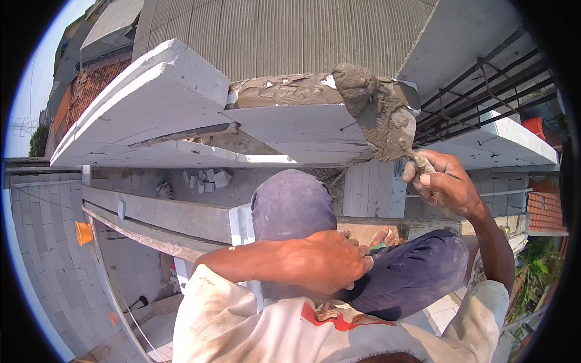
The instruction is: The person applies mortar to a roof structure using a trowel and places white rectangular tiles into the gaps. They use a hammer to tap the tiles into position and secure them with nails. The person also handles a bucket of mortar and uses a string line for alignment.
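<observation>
My right hand (pixel 443 184) is closed round the handle of a trowel (pixel 405 130) coated in wet grey mortar, with a thick lump on its front part. The trowel lies over the mortar-covered top edge (pixel 284 91) of a white block wall (pixel 290 130), at that edge's right end. My left hand (pixel 336 261) is low in front of me between my bent legs in dark trousers, beside the left knee (pixel 290 202); its fingers are curled, and what is inside them, if anything, is hidden.
A corrugated grey roof (pixel 272 36) lies beyond the wall. Steel rebar cages (pixel 484 91) run at the right. I sit high on a narrow concrete beam (pixel 151 212); below are loose white blocks (pixel 212 178), block walls and an orange bucket (pixel 84 233). Tiled roofs show at both sides.
</observation>
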Motion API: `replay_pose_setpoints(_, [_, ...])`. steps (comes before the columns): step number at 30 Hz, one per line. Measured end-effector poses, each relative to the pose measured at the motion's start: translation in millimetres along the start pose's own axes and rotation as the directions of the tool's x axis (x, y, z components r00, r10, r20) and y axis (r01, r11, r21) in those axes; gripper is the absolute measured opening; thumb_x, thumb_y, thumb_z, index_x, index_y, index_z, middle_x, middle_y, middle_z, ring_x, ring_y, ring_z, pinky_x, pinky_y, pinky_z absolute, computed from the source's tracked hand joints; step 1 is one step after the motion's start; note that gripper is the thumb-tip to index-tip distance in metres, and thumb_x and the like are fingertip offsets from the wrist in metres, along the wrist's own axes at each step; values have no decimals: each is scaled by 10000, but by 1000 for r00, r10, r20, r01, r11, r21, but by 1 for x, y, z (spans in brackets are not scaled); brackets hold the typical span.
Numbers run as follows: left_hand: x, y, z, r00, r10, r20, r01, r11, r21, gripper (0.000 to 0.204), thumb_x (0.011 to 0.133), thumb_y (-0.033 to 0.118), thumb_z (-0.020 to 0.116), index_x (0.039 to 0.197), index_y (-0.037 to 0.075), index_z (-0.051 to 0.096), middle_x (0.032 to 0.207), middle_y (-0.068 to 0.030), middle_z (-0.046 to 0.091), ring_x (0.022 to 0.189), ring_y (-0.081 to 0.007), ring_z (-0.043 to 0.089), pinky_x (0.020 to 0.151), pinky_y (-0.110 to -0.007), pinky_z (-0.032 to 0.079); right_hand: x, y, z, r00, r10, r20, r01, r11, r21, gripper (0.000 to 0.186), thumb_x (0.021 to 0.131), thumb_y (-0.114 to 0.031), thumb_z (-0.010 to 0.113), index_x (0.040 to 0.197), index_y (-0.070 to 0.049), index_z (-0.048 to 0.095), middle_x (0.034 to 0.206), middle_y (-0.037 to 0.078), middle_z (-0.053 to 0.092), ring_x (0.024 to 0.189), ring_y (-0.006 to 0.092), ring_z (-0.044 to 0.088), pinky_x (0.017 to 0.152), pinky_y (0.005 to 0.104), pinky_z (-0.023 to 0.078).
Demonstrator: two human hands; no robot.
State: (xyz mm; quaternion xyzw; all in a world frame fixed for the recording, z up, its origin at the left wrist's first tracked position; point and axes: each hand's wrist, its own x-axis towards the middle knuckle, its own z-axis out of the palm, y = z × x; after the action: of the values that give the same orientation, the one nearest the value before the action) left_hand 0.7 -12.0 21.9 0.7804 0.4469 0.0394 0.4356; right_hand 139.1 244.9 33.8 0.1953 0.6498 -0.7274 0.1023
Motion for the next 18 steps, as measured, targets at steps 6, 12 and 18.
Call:
replay_pose_setpoints(6, [-32,31,25,963,-82,-256,27,977,-210,384,938,211,692,1174,-64,564,1071,-172,588,962,-352,638,882,-478,511,115,-4,105,963,-2,268,-44,985,168,428,907,-167,526,1275,49,555,790,24,525,621,106,523,514,273,446])
replay_pose_setpoints(12, [-43,58,32,882,-146,-447,23,963,-269,429,863,144,710,1192,-71,536,1059,-165,539,926,-313,594,809,-440,482,162,22,179,967,-42,252,-24,967,253,476,986,-132,482,1424,39,403,816,59,504,634,142,549,514,309,544])
replay_pose_setpoints(18, [-50,73,43,834,-275,-478,103,929,-356,426,898,120,649,1252,-72,509,1065,-154,516,936,-277,568,789,-398,465,181,36,234,944,-207,257,116,937,330,300,1080,-225,541,1219,-18,374,889,88,532,689,147,617,537,329,591])
